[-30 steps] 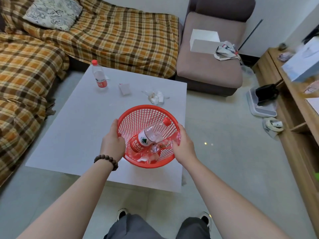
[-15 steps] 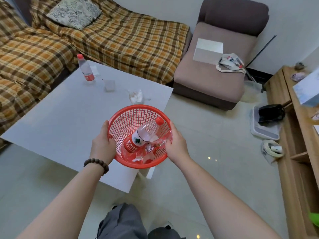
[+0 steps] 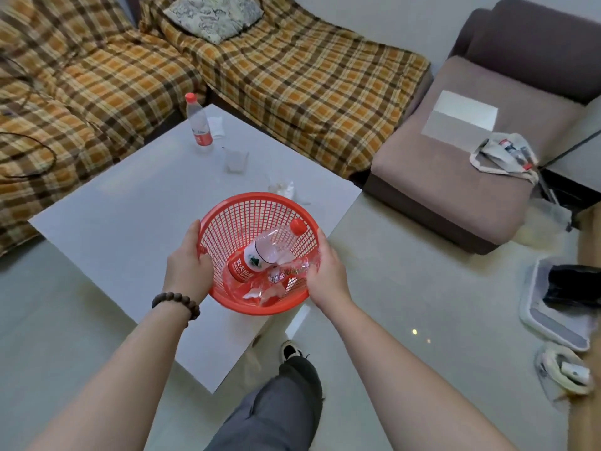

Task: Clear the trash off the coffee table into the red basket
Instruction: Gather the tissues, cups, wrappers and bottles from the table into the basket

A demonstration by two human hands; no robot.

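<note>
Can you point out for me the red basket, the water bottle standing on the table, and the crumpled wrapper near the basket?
red basket point(image 3: 247, 206): head view, far mesh wall.
standing water bottle point(image 3: 199, 125): head view, clear body above the label.
crumpled wrapper point(image 3: 283, 187): head view, its middle.

Soft even daylight; slight blur, wide-angle edge distortion.
</note>
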